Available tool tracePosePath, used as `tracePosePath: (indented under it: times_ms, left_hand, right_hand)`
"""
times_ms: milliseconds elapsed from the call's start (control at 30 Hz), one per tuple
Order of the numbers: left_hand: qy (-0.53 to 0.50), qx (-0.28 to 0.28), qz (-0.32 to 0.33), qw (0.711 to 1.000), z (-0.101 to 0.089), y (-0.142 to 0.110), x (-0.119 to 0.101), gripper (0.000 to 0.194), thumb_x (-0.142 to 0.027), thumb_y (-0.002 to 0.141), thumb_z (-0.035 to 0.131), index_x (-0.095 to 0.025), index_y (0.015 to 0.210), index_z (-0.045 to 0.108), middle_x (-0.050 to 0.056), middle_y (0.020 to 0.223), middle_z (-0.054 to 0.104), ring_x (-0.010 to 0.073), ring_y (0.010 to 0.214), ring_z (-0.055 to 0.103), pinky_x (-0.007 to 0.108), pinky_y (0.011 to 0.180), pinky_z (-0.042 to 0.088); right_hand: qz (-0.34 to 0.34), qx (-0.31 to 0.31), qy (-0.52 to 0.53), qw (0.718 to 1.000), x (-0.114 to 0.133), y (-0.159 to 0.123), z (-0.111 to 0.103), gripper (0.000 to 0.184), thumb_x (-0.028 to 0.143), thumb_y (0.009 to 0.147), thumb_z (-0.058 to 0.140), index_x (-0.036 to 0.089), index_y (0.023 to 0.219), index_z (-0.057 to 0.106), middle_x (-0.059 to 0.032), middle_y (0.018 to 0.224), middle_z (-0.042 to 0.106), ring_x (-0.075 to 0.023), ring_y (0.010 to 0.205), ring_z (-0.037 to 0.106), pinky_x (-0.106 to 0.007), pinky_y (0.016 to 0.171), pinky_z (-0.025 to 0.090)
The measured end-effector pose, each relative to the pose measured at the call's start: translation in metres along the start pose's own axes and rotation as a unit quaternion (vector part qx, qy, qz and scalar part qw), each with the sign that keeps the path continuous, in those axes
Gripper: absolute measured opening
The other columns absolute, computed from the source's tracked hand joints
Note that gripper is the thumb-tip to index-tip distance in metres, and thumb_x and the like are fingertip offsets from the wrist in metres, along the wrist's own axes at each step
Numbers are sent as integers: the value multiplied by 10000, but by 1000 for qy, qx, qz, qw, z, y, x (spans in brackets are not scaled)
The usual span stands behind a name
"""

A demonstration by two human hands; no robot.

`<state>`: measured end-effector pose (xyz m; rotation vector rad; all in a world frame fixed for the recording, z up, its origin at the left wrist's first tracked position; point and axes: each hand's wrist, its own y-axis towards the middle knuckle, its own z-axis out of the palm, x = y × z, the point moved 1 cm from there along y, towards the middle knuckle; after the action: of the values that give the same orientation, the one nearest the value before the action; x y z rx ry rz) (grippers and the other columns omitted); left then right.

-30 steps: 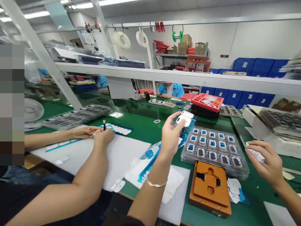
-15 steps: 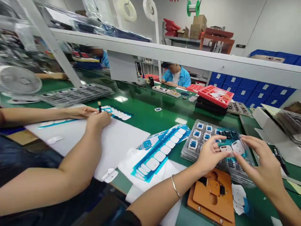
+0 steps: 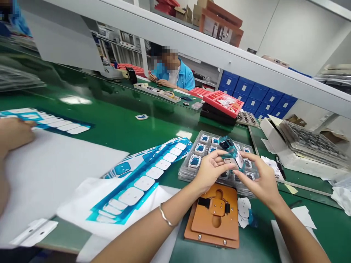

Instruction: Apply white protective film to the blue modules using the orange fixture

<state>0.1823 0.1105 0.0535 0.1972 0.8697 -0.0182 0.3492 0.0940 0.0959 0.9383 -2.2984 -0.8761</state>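
My left hand [image 3: 210, 171] and my right hand [image 3: 259, 176] meet above a clear plastic tray [image 3: 187, 170], pinching a small white piece with teal film [image 3: 231, 155] between their fingertips. Blue-and-white modules sit in the tray's pockets, and my hands hide several of them. An orange jig plate [image 3: 215, 223] with a cut-out lies just below my hands. Left of them, a long strip of white pads on blue film [image 3: 144, 179] rests on white sheets. A co-worker's hand [image 3: 15, 134] lies at the left edge.
White scraps [image 3: 244, 212] lie beside the jig. At the right, a white box [image 3: 276, 146] holds stacked trays, with a black marker [image 3: 280, 166] in front. A red tray [image 3: 222, 104] stands on dark cases. A co-worker [image 3: 171, 69] sits across the green bench, below a white shelf.
My view has swung right and tilted. My hands have come together over the tray, and my right hand now shares the white piece that my left hand held alone a second ago.
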Motion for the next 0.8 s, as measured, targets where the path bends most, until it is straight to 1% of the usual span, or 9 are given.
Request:
tracePosePath:
  times_ms: [133,267,333,400,500,667,800]
  left_hand:
    - [7,1,7,1000,-1,2,0,450,-204,495,928,-156,842,645,-1,727,757,139,710,730,230,727,576]
    - [12,6,15,1000,-2,2,2,444,-220,514,925,-158,854,646,7,760,767,143,735,736,241,753,587]
    - [15,13,18,1000,-2,2,2,438,-224,520,925,-157,851,647,20,797,773,152,762,737,255,762,597]
    - [16,20,21,999,-1,2,1,427,-233,527,925,-157,839,643,23,816,769,160,778,733,276,758,608]
    - [16,32,22,999,-1,2,-1,415,-245,539,924,-154,826,638,17,807,753,167,777,726,310,757,621]
    - [23,44,20,999,-5,5,-3,423,-252,539,929,-150,829,638,11,814,747,149,758,725,306,772,619]
    - [31,45,8,999,-7,5,-3,448,-254,526,934,-156,842,632,2,804,749,147,744,733,290,765,614]
  right_hand:
    - [38,32,58,997,-3,0,3,383,406,873,706,220,1194,611,-108,1172,710,-272,1077,678,-392,893,566]
    - [103,43,138,984,-5,-1,8,394,406,822,753,224,1151,637,-90,1116,726,-264,1003,694,-385,861,571]
    - [152,33,195,968,-8,-1,9,342,382,817,758,231,1108,664,-73,1076,735,-253,977,692,-377,861,560]
    - [192,21,249,949,-11,0,10,247,363,832,744,240,1041,695,-55,1030,742,-239,961,687,-370,870,544]
    - [216,6,291,932,-17,2,8,155,368,849,725,241,937,718,-39,939,745,-213,882,685,-341,820,541]
    - [251,-34,316,914,-28,5,4,201,409,786,780,220,800,714,-24,787,709,-176,727,639,-291,681,517]
    - [280,-81,329,898,-36,6,2,274,450,708,827,216,771,699,-10,731,664,-162,681,582,-278,619,474]
